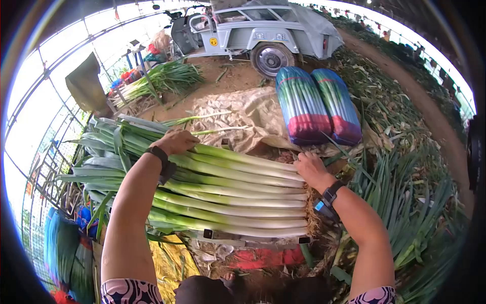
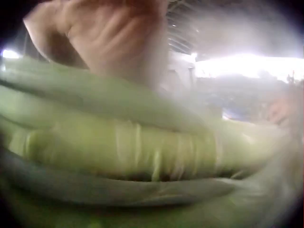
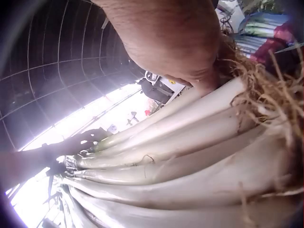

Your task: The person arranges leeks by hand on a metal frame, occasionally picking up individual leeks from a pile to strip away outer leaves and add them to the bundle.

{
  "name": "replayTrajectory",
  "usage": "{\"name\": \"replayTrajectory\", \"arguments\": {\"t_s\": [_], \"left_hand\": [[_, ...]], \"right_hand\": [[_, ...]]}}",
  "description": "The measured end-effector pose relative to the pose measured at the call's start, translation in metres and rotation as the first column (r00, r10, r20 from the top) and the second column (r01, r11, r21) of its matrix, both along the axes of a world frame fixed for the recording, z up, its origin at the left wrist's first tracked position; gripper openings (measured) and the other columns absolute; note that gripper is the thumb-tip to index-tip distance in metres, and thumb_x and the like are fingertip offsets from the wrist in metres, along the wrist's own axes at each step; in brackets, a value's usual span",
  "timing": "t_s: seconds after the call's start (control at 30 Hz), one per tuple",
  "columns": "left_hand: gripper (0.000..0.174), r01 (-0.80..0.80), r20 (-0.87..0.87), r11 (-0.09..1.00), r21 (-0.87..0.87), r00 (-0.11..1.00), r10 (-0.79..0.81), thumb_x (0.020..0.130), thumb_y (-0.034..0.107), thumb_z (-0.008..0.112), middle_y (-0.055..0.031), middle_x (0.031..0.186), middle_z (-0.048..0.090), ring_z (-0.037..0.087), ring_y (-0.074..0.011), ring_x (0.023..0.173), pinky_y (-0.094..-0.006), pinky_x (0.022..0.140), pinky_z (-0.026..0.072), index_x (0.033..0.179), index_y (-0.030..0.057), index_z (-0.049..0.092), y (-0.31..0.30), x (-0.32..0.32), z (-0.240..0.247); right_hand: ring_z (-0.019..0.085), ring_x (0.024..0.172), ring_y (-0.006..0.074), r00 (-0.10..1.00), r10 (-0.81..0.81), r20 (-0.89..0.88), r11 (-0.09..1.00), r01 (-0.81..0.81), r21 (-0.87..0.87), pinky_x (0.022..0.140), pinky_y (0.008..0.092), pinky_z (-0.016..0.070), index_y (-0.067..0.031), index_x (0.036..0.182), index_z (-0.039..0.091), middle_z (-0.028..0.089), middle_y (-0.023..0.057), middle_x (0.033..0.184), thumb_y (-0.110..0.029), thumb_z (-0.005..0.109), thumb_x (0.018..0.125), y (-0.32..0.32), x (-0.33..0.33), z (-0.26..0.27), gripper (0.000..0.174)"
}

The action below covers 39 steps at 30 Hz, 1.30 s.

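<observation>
A row of leeks lies side by side before me, white shanks and stringy roots to the right, green leaves to the left. My left hand grips the farthest leek where it turns green; the left wrist view is blurred there. Around the white end of that same far leek, close to its roots, curl the fingers of my right hand. In the right wrist view, the right thumb and palm lie over the white shanks. Fingertips of both hands are partly hidden behind the leek.
Two wrapped leek bundles stand on a tan sheet beyond the row. A grey cargo tricycle is parked at the back. Loose leaves heap up at right, more leeks lie back left, and a yellow sack is near my legs.
</observation>
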<state>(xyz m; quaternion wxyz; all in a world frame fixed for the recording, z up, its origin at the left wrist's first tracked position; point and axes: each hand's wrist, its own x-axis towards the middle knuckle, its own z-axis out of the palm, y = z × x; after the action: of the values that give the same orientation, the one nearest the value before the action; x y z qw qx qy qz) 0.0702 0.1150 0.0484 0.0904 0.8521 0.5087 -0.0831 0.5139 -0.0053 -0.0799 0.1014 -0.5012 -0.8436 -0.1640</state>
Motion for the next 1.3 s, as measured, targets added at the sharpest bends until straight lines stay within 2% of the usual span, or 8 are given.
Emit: {"name": "replayTrajectory", "arguments": {"t_s": [0.13, 0.3, 0.5, 0.67, 0.87, 1.0, 1.1, 1.3], "left_hand": [[0.038, -0.053, 0.133, 0.964, -0.26, 0.987, 0.091, 0.085, 0.027, 0.068, -0.01, 0.115, 0.067, 0.062, -0.0244, 0.107, -0.0364, 0.094, 0.0469, 0.12, 0.015, 0.068, 0.02, 0.003, -0.003], [0.037, -0.002, 0.157, 0.96, -0.279, 0.987, 0.048, 0.083, 0.023, 0.071, -0.0112, 0.111, 0.069, 0.064, -0.0209, 0.101, -0.0341, 0.089, 0.0484, 0.117, 0.0094, 0.07, 0.024, 0.002, -0.001], [0.039, 0.122, 0.348, 0.953, -0.276, 0.937, -0.019, 0.081, 0.027, 0.073, -0.0125, 0.108, 0.069, 0.064, -0.0233, 0.098, -0.0353, 0.088, 0.048, 0.115, 0.0087, 0.07, 0.029, -0.012, -0.017], [0.058, 0.006, -0.054, 0.985, -0.173, 0.998, -0.016, 0.078, 0.052, 0.07, -0.0166, 0.113, 0.066, 0.061, -0.0321, 0.106, -0.0401, 0.091, 0.0461, 0.117, 0.0096, 0.066, 0.027, -0.004, 0.007], [0.05, 0.168, 0.192, 0.881, -0.443, 0.977, -0.09, 0.077, 0.047, 0.073, -0.0145, 0.103, 0.067, 0.06, -0.0334, 0.104, -0.0424, 0.091, 0.0456, 0.117, 0.0165, 0.068, 0.048, -0.014, 0.004], [0.04, 0.32, -0.01, 0.935, -0.151, 0.946, -0.325, 0.072, 0.04, 0.074, -0.0055, 0.094, 0.064, 0.059, -0.0273, 0.099, -0.0421, 0.086, 0.0442, 0.109, 0.0237, 0.073, 0.042, -0.007, 0.012], [0.038, 0.303, 0.038, 0.953, 0.018, 0.952, -0.304, 0.072, 0.038, 0.074, -0.0019, 0.092, 0.062, 0.058, -0.0229, 0.098, -0.0398, 0.088, 0.0418, 0.108, 0.0263, 0.073, 0.021, -0.01, 0.008], [0.036, 0.237, -0.014, 0.97, 0.054, 0.971, -0.237, 0.074, 0.034, 0.074, 0.0021, 0.097, 0.061, 0.056, -0.0193, 0.103, -0.0396, 0.089, 0.0392, 0.109, 0.0287, 0.07, 0.008, -0.011, -0.006]], "right_hand": [[0.061, 0.085, 0.026, 0.988, -0.05, 0.145, 0.995, 0.061, -0.073, 0.079, 0.0429, 0.0453, -0.0174, 0.084, 0.07, 0.057, 0.0032, 0.086, -0.017, 0.064, 0.079, -0.001, 0.011, 0.011, 0.008], [0.061, 0.086, 0.0256, 0.961, -0.156, 0.23, 0.982, 0.175, -0.067, 0.076, 0.0418, 0.0451, -0.0189, 0.073, 0.072, 0.058, 0.0011, 0.084, -0.019, 0.066, 0.076, 0.001, 0.005, 0.008, 0.007], [0.058, 0.096, 0.0274, 0.949, -0.246, 0.197, 0.966, 0.258, -0.037, 0.081, 0.04, 0.0459, -0.0114, 0.078, 0.076, 0.061, 0.0084, 0.092, -0.013, 0.061, 0.076, -0.008, 0.0, 0.009, 0.015], [0.06, 0.081, 0.0268, 0.971, -0.227, 0.07, 0.974, 0.225, 0.036, 0.071, 0.0418, 0.0459, -0.0105, 0.063, 0.069, 0.059, 0.0081, 0.077, -0.013, 0.064, 0.069, -0.007, 0.012, -0.016, 0.008], [0.063, 0.078, 0.025, 0.953, -0.266, 0.148, 0.951, 0.284, -0.121, 0.07, 0.0411, 0.0437, -0.0104, 0.069, 0.068, 0.062, 0.0065, 0.075, -0.01, 0.061, 0.074, -0.004, 0.003, -0.002, 0.008], [0.063, 0.079, 0.0235, 0.926, -0.321, 0.199, 0.927, 0.35, -0.135, 0.07, 0.0393, 0.0444, -0.0121, 0.071, 0.065, 0.063, 0.0052, 0.076, -0.012, 0.06, 0.077, -0.003, -0.006, -0.001, 0.007], [0.064, 0.082, 0.0243, 0.919, -0.337, 0.205, 0.912, 0.373, -0.17, 0.072, 0.0395, 0.0457, -0.0118, 0.074, 0.064, 0.063, 0.0066, 0.079, -0.012, 0.059, 0.078, -0.005, -0.011, 0.004, 0.006], [0.065, 0.088, 0.0286, 0.912, -0.393, 0.113, 0.804, 0.401, -0.438, 0.077, 0.0429, 0.0508, -0.0073, 0.083, 0.071, 0.067, 0.0106, 0.087, -0.015, 0.061, 0.082, -0.01, -0.011, 0.023, 0.012]]}}
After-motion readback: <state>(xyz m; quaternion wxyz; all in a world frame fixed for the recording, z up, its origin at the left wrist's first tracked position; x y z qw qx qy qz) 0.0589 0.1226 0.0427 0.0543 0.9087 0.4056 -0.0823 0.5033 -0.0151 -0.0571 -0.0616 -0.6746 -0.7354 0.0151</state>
